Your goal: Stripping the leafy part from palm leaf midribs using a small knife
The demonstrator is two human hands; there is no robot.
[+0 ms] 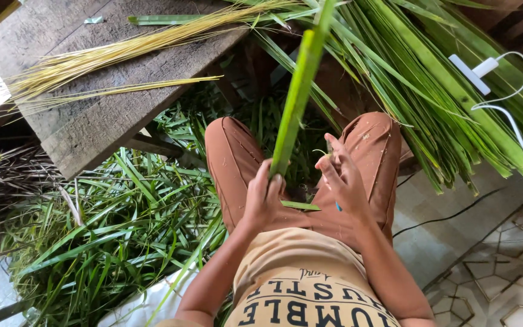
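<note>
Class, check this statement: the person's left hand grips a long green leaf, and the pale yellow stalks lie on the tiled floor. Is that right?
Not quite. The left hand does grip the green leaf, but the yellow stalks lie on the wooden bench, not the tiled floor, as the head view shows.

Green leaf strip (298,91) runs out past the top edge — far end unseen. Small blue item (338,207) under the right hand (343,181) — mostly hidden, kind indeterminate. White cable (516,121) cut off at the right edge.
</note>
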